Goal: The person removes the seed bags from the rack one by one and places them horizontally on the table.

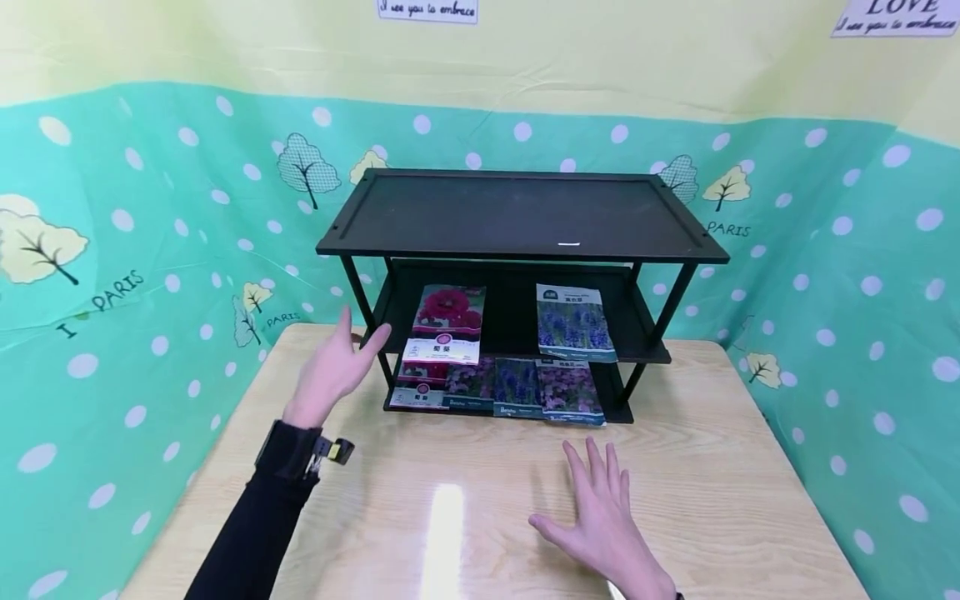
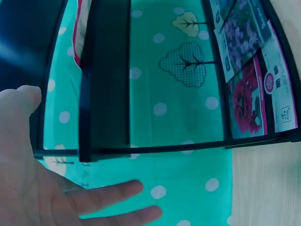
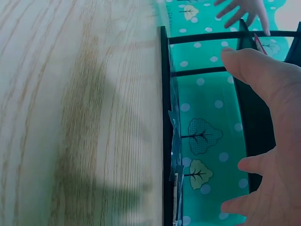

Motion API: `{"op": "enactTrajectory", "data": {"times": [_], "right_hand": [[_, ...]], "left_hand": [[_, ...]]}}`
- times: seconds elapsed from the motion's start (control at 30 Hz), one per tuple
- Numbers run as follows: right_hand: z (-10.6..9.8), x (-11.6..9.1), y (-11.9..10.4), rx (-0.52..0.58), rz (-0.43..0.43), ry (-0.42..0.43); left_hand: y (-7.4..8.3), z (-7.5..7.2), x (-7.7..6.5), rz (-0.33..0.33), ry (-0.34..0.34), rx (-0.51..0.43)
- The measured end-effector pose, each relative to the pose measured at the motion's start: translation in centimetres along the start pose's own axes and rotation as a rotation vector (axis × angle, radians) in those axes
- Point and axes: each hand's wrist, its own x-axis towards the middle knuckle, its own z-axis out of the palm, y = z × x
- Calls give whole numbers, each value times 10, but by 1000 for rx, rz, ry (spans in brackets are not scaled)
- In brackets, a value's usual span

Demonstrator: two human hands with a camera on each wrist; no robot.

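Note:
A black three-tier shelf point(image 1: 517, 217) stands on the wooden table. My left hand point(image 1: 335, 367) is beside its left posts, thumb spread, holding nothing. In front of the shelf's right half, my right hand point(image 1: 600, 521) hovers with fingers spread and nothing in it. The middle tier carries a seed packet with a red flower point(image 1: 447, 323) at the left and one with blue flowers point(image 1: 575, 323) at the right. Along the bottom tier lie several packets: a red-flower packet point(image 1: 420, 385), a pink-flower packet point(image 1: 470, 383), a blue-flower packet point(image 1: 517, 387) and a purple-flower packet point(image 1: 570, 392).
The light wooden table point(image 1: 720, 483) extends in front of the shelf and to both sides. A green dotted cloth point(image 1: 825, 275) with tree prints hangs behind and at the sides. A small white mark point(image 1: 568, 244) shows on the top tier's front.

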Motion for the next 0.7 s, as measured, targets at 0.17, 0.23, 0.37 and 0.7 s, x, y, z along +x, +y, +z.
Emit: {"op": "enactTrajectory", "data": {"times": [0.17, 0.23, 0.37, 0.7], "right_hand": [[-3, 2, -2, 9, -20, -24], [-5, 2, -1, 23, -40, -33], [-10, 0, 1, 52, -89, -44], [-20, -2, 5, 59, -113, -54]], "left_hand": [[4, -2, 14, 95, 32, -29], [5, -1, 16, 152, 76, -43], [9, -1, 20, 229, 147, -78], [10, -4, 19, 258, 118, -62]]}}
